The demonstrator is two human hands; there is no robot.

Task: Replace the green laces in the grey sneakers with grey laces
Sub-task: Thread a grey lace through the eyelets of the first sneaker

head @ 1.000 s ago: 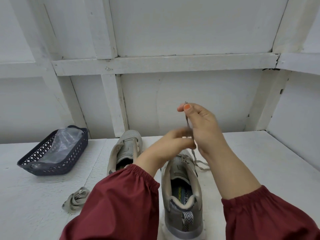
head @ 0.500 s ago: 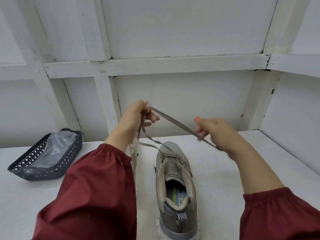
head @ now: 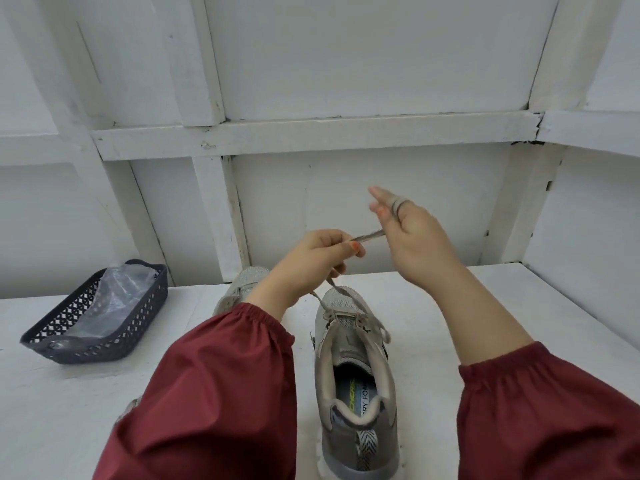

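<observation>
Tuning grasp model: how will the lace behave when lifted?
Likely floppy: the lace runs straight only between the left hand and right hand, and curves loosely down to the sneaker. Probably very light: a pinch by the left hand holds it up. It looks flat and woven, so likely not slippery.

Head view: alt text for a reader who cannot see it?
Left hand pinches a grey lace stretched to the right hand, above a grey sneaker on a white table. A dark basket sits left.
</observation>
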